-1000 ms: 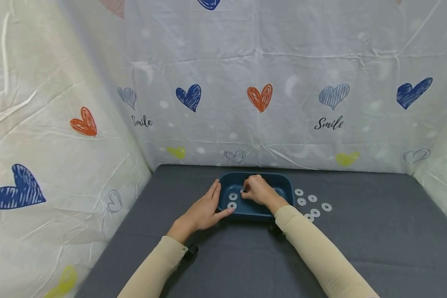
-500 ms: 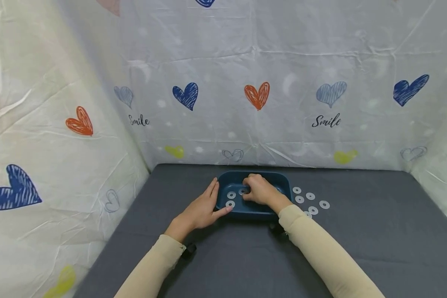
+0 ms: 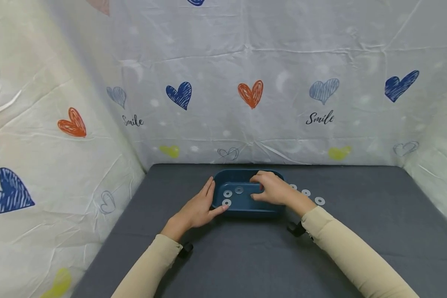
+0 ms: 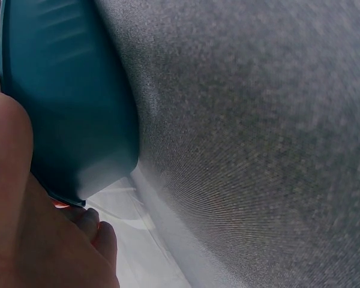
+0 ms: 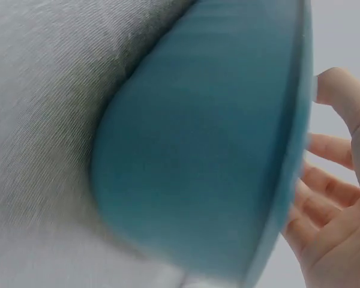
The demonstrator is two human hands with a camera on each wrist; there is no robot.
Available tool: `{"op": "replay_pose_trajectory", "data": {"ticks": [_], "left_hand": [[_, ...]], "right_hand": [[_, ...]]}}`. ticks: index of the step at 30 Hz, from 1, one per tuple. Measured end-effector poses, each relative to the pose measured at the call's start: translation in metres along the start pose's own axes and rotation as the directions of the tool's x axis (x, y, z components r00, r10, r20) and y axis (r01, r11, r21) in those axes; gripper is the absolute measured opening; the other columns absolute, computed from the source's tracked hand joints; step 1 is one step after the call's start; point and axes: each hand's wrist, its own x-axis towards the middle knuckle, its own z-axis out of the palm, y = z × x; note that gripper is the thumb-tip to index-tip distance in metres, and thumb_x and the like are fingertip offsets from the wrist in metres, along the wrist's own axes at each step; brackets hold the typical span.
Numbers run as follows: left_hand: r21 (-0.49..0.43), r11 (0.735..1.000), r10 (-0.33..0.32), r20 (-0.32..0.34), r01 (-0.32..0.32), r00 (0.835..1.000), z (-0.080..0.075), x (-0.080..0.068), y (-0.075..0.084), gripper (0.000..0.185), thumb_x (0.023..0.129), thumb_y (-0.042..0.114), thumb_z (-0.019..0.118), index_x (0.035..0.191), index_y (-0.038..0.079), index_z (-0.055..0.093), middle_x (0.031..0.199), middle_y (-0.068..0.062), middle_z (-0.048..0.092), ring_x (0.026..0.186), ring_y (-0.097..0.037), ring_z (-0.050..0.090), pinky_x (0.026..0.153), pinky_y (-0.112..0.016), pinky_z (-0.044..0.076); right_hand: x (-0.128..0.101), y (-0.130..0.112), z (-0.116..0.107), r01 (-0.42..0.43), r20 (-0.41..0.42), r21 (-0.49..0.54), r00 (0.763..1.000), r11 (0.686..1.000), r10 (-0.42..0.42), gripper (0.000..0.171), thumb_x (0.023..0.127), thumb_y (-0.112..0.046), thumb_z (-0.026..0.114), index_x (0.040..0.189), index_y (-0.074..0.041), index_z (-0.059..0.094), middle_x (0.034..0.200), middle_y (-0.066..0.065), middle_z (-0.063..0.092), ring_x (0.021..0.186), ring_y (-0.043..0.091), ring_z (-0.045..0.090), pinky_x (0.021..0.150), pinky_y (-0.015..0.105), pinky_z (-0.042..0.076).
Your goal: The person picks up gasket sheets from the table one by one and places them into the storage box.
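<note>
A dark blue rectangular tray stands near the far side of the table. Three flat metal washers lie at its left end: the front washer, one behind it, and another washer slightly right. My left hand rests on the tray's left end, fingers straight along the side and thumb at the front rim. Over the tray's right half hovers my right hand, thumb and fingers apart with nothing between them. In the right wrist view its fingers show spread beyond the tray's rim.
Several loose washers lie on the grey table cloth right of the tray; the right forearm covers part of that area. A white curtain printed with hearts hangs behind the table and along both sides.
My right hand has let go of a washer in the tray, parted its fingers and moved right. The left hand keeps its place on the tray. The head view has shifted slightly.
</note>
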Motion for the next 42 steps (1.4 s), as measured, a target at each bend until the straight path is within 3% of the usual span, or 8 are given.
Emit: {"op": "replay_pose_trajectory", "data": {"ticks": [6, 15, 27, 34, 42], "left_hand": [[-0.011, 1.000, 0.005, -0.001, -0.005, 1.000, 0.001, -0.001, -0.001, 0.104, 0.099, 0.069, 0.048, 0.163, -0.001, 0.007, 0.172, -0.015, -0.002, 0.155, -0.035, 0.019, 0.121, -0.051, 0.028], [0.000, 1.000, 0.011, 0.004, -0.011, 1.000, 0.002, 0.000, -0.002, 0.105, 0.098, 0.073, 0.044, 0.163, 0.001, 0.004, 0.172, -0.014, -0.005, 0.156, -0.033, 0.018, 0.121, -0.050, 0.027], [-0.007, 1.000, 0.006, -0.001, -0.006, 1.000, 0.001, 0.000, 0.000, 0.106, 0.098, 0.073, 0.045, 0.163, -0.001, 0.006, 0.172, -0.016, -0.003, 0.155, -0.036, 0.018, 0.120, -0.053, 0.028], [-0.007, 1.000, 0.009, 0.002, -0.009, 1.000, 0.001, 0.000, -0.001, 0.106, 0.098, 0.074, 0.044, 0.163, 0.000, 0.005, 0.172, -0.014, -0.005, 0.156, -0.034, 0.017, 0.121, -0.051, 0.028], [-0.007, 1.000, 0.002, 0.004, -0.002, 1.000, 0.001, 0.000, -0.002, 0.106, 0.097, 0.074, 0.044, 0.163, 0.001, 0.004, 0.172, -0.014, -0.005, 0.156, -0.034, 0.016, 0.121, -0.051, 0.027]], "right_hand": [[-0.021, 0.002, -0.011, 0.041, -0.039, 0.000, 0.998, 0.999, -0.041, 0.043, 0.094, -0.026, 0.076, 0.129, -0.002, 0.068, 0.123, 0.014, 0.065, 0.095, 0.023, 0.068, 0.079, 0.033, 0.058], [-0.053, 0.014, -0.024, 0.089, -0.117, 0.023, 0.989, 0.996, -0.085, 0.034, 0.093, -0.017, 0.075, 0.123, -0.001, 0.070, 0.113, 0.010, 0.066, 0.089, 0.023, 0.067, 0.072, 0.029, 0.056], [-0.090, 0.046, -0.038, 0.048, -0.163, 0.091, 0.986, 0.995, -0.032, 0.029, 0.095, -0.014, 0.074, 0.119, 0.002, 0.070, 0.108, 0.012, 0.068, 0.086, 0.018, 0.067, 0.072, 0.029, 0.058], [-0.111, 0.062, -0.047, 0.010, -0.191, 0.052, 0.982, 0.999, 0.000, 0.026, 0.093, -0.011, 0.075, 0.116, 0.000, 0.071, 0.103, 0.008, 0.068, 0.081, 0.013, 0.064, 0.070, 0.033, 0.058], [-0.130, 0.081, -0.048, -0.062, -0.197, 0.023, 0.978, 0.998, 0.065, 0.029, 0.090, -0.009, 0.077, 0.115, 0.004, 0.071, 0.105, 0.015, 0.069, 0.082, 0.015, 0.066, 0.068, 0.035, 0.058]]}}
